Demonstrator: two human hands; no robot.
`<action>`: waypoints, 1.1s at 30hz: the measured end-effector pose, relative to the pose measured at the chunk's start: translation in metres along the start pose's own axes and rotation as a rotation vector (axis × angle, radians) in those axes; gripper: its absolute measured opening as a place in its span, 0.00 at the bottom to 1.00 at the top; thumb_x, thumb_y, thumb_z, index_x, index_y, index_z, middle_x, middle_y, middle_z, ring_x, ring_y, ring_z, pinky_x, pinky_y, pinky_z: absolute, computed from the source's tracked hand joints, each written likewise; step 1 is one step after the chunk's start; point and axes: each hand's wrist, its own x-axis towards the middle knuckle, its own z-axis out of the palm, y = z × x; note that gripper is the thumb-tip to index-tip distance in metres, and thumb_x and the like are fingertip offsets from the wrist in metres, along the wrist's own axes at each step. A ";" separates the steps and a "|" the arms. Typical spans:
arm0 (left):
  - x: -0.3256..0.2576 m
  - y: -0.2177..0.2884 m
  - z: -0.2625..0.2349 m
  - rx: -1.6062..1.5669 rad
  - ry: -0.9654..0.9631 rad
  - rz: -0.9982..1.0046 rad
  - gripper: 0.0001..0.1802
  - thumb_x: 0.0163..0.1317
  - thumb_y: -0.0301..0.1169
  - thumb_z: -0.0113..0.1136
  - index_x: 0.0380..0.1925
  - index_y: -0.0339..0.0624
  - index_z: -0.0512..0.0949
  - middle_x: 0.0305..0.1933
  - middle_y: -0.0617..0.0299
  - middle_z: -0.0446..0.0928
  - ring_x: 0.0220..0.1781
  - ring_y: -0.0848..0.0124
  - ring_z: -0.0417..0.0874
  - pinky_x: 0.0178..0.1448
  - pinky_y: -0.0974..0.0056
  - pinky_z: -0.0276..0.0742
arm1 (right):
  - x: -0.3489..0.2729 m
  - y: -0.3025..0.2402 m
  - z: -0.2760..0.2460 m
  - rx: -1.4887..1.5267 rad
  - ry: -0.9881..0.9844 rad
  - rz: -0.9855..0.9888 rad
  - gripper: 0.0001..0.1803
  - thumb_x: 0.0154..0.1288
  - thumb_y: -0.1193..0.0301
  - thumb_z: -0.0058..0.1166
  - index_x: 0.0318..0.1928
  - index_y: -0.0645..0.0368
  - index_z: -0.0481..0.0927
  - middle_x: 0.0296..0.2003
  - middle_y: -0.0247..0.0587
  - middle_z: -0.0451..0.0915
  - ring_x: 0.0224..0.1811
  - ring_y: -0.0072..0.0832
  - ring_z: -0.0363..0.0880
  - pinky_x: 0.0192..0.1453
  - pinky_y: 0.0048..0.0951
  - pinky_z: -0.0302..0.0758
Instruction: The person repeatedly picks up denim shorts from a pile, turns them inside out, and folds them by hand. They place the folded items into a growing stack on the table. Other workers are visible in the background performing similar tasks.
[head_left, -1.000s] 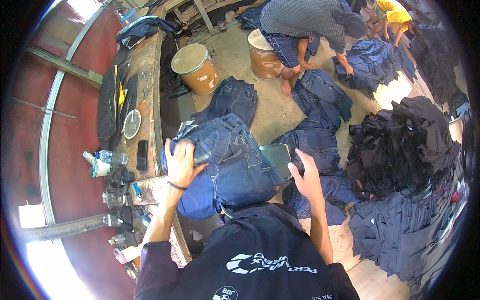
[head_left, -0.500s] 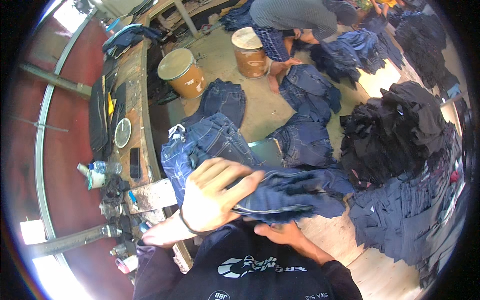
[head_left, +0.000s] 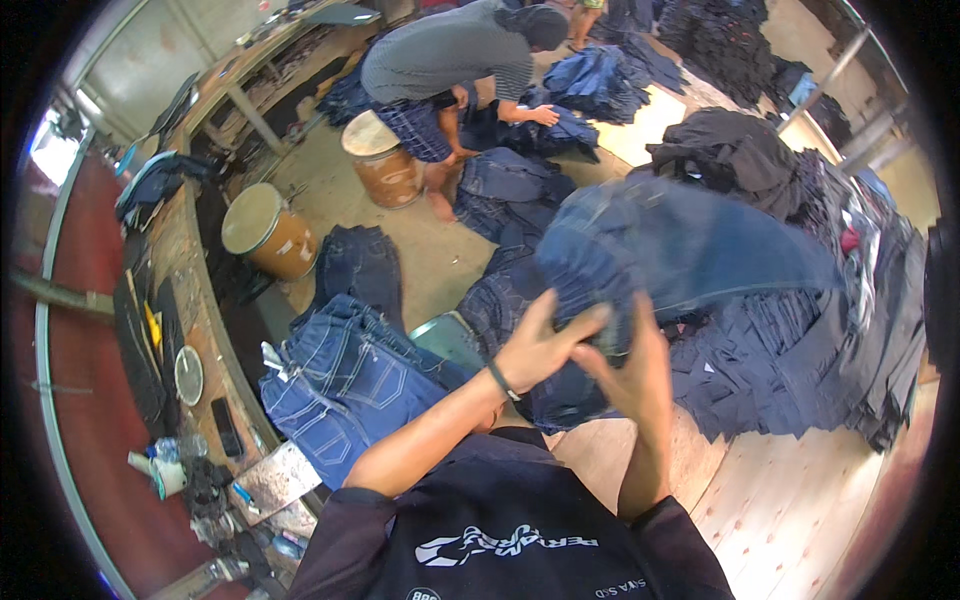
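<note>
A pair of blue jeans (head_left: 690,240) is stretched out in front of me toward the right, its far part smeared by motion. At its near end, my left hand (head_left: 545,345) and my right hand (head_left: 640,370) close on the bunched denim, thumbs almost meeting. A dark band circles my left wrist. To the left of that arm lies a heap of blue jeans (head_left: 345,385) with pale stitching and a back pocket on top. Beneath the held pair, more dark jeans (head_left: 495,310) are partly covered.
Stacks of dark cut fabric (head_left: 780,350) fill the right side. Two brown drums (head_left: 268,230) stand beyond the jeans, near a bent-over person (head_left: 450,55) handling denim. Along the left runs a wooden bench (head_left: 195,270) holding a phone (head_left: 226,425) and a round dish (head_left: 188,375).
The jeans in my hands have swung out to the right and spread. My hands have moved right and closer together. The view has turned rightward, and the bent-over person's arm reaches farther out.
</note>
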 end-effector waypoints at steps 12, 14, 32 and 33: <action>-0.056 -0.071 -0.065 0.892 0.435 0.170 0.25 0.70 0.38 0.70 0.29 0.24 0.73 0.29 0.29 0.78 0.35 0.33 0.83 0.39 0.41 0.73 | -0.015 0.104 0.055 0.499 -0.118 0.325 0.26 0.83 0.63 0.55 0.70 0.70 0.78 0.62 0.55 0.85 0.68 0.35 0.79 0.75 0.35 0.70; -0.063 -0.062 -0.065 0.925 0.467 0.117 0.23 0.69 0.37 0.70 0.30 0.24 0.73 0.28 0.30 0.78 0.35 0.32 0.83 0.38 0.40 0.73 | -0.016 0.115 0.052 0.617 -0.161 0.406 0.26 0.83 0.62 0.55 0.71 0.68 0.78 0.63 0.49 0.85 0.66 0.32 0.80 0.74 0.33 0.71; -0.081 -0.060 -0.050 0.660 0.362 0.340 0.39 0.66 0.37 0.74 0.69 0.24 0.69 0.64 0.38 0.79 0.67 0.46 0.79 0.72 0.50 0.72 | -0.031 0.105 0.061 0.967 -0.096 0.906 0.41 0.81 0.49 0.60 0.78 0.66 0.64 0.65 0.36 0.78 0.63 0.26 0.77 0.68 0.30 0.72; -0.073 -0.066 -0.054 0.463 0.355 0.367 0.40 0.70 0.39 0.72 0.72 0.25 0.67 0.67 0.41 0.78 0.70 0.51 0.78 0.75 0.53 0.70 | -0.028 0.104 0.066 0.939 -0.142 0.855 0.38 0.81 0.48 0.59 0.75 0.65 0.69 0.63 0.35 0.80 0.62 0.25 0.77 0.67 0.29 0.72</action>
